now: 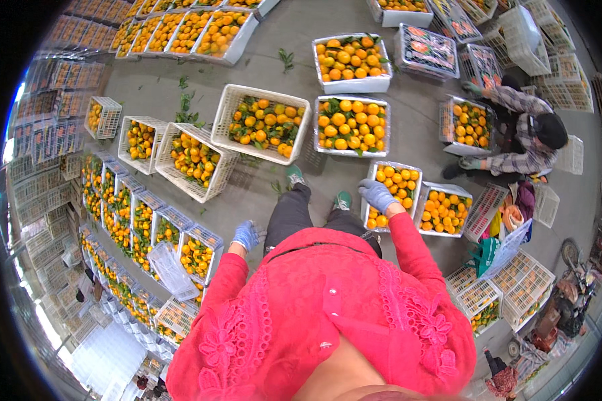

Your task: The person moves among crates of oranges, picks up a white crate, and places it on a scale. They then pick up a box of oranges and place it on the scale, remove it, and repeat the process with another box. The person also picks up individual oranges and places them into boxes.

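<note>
My right hand (377, 194), in a blue-grey glove, is over the left rim of a white crate of oranges (397, 181); whether it grips the rim I cannot tell. Hanging beside my left thigh is my gloved left hand (247, 235), holding nothing, its fingers somewhat apart. A second crate of oranges (444, 210) stands just right of the first. Ahead of my feet are a lined crate of oranges (352, 125) and, to its left, a large cream plastic crate (219, 118) partly filled with leafy oranges (266, 125).
Two more slatted crates (195, 160) (143, 143) of oranges stand left. Rows of filled crates (168, 225) line the left side. At right a co-worker (524, 130) bends by a crate of oranges (469, 125). Loose leaves (186, 103) litter the concrete floor (150, 82).
</note>
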`<state>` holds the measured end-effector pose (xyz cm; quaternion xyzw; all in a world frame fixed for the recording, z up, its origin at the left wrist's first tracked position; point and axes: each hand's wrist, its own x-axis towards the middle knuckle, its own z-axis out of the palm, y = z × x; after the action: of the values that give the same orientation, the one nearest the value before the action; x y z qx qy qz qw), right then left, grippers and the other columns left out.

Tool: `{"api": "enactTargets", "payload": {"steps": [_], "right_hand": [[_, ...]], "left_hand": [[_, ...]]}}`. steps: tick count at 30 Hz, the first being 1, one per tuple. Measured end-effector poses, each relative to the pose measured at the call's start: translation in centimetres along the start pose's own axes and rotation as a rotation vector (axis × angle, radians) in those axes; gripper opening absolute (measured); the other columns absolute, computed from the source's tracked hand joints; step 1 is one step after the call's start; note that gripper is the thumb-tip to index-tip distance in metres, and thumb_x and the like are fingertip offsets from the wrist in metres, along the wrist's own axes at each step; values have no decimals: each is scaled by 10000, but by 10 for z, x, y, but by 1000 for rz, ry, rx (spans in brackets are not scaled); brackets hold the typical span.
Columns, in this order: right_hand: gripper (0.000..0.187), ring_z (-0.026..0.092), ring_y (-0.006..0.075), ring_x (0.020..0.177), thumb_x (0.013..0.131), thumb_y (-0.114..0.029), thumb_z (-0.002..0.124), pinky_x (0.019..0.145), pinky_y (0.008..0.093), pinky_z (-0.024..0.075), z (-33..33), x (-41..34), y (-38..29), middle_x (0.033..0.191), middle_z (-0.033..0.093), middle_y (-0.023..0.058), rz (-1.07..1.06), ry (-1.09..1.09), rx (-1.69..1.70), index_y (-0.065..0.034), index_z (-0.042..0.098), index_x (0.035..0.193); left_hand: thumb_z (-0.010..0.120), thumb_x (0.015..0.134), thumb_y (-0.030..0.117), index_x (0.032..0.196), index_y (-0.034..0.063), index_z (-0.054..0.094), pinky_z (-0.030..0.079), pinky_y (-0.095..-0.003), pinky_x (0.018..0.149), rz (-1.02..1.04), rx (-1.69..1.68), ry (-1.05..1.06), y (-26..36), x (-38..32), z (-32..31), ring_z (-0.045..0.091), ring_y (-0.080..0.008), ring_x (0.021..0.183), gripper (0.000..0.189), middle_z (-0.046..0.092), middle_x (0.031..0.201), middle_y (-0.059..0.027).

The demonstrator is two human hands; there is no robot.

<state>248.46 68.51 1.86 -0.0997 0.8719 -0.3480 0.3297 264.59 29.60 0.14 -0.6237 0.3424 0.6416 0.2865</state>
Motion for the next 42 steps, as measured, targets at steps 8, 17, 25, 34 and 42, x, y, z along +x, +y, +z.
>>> {"api": "enactTargets", "payload": {"steps": [8,17,25,34,42], "right_hand": [[154,559,296,694,685,-179,525,615,370,439,19,32,48,736,577,147,168,-401,-614,-47,587,735],[185,583,193,576,691,-215,573,486,342,465,-13,91,10,648,586,84,359,-443,-453,-34,606,716],[117,579,227,609,662,-212,559,510,348,448,-56,269,1,648,582,85,-229,-431,-877,-121,629,687],[215,535,190,577,736,-240,496,485,304,421,-125,424,-16,748,576,69,652,-171,1006,-46,518,828],[148,552,176,541,693,-196,538,487,309,440,-249,492,-65,678,574,45,245,-307,-78,-64,588,734]], "left_hand": [[303,825,315,1166,26,306,376,-436,791,127,20,-107,103,11,-23,458,-346,950,448,411,1134,-210],[372,808,287,1101,17,356,436,-375,699,322,-160,-370,229,-14,41,514,-292,855,398,475,1015,-190],[355,818,307,1050,26,398,423,-427,712,383,-359,-288,282,1,63,495,-318,861,367,494,953,-185],[426,796,278,1022,34,436,437,-389,692,728,105,-531,465,-3,219,521,-276,830,333,497,976,-177],[375,806,286,1060,45,389,392,-418,747,444,-333,-122,541,27,197,481,-330,879,350,462,998,-172]]}}
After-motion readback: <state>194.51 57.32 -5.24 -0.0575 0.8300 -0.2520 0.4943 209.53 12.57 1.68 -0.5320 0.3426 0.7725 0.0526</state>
